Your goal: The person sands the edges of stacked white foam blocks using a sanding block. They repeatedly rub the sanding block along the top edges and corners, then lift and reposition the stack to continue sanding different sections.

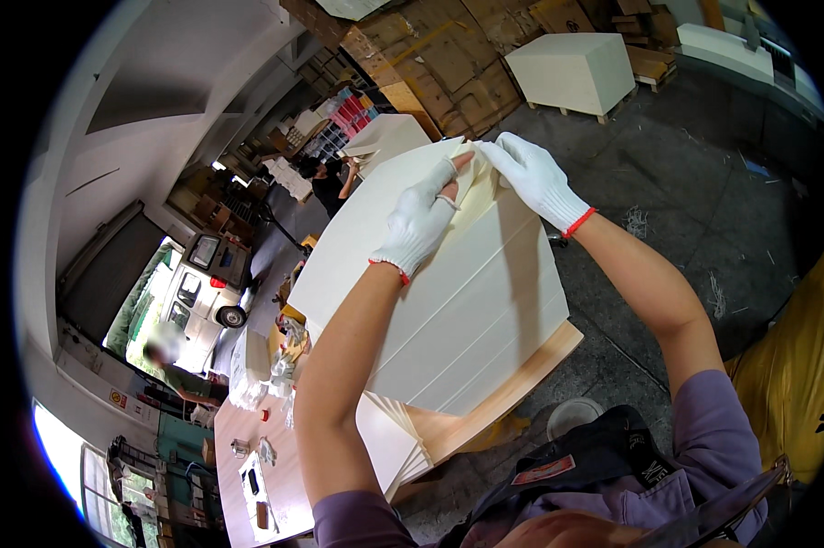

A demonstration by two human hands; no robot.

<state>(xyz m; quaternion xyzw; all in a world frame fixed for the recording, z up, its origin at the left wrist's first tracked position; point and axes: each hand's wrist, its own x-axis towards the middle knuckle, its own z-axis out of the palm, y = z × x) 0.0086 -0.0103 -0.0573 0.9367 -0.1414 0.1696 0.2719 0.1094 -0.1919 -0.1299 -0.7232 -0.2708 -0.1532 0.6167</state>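
I'm looking down from the head camera, and a large block-shaped stack of smooth cream-white sheets [467,320] is filling the middle of my view. One broad face is showing flat and matte; the other is carrying long straight seams, running parallel to the pale wood-grained board [512,393] it is resting on. Up at the far edge, thin cream layers [474,203] are parting and bulging into soft folds, right between the two hands.

The left hand [417,219], in a ribbed white knit glove with a red cuff, is lying over that edge. Its forefinger and thumb are poking out bare, with a gap showing between them; whether they're pinching a layer, I'm not able to tell. The right hand [529,178], fully covered in a matching white knit glove, is bending its fingers [491,153] down at the top corner, close beside the left forefinger. Their tips are hiding from me, so I can't be calling them clamped or loose. The stack is sitting directly under both hands, the loosened layers meeting the fingers.

Nearer the body, flat white panels [389,438] are overlapping like fanned cards, beside a smooth pinkish wooden desk [238,457]. Beyond, another blocky cream stack [572,73] is standing on a rough wooden pallet [604,117], above dark grey floor [668,192].
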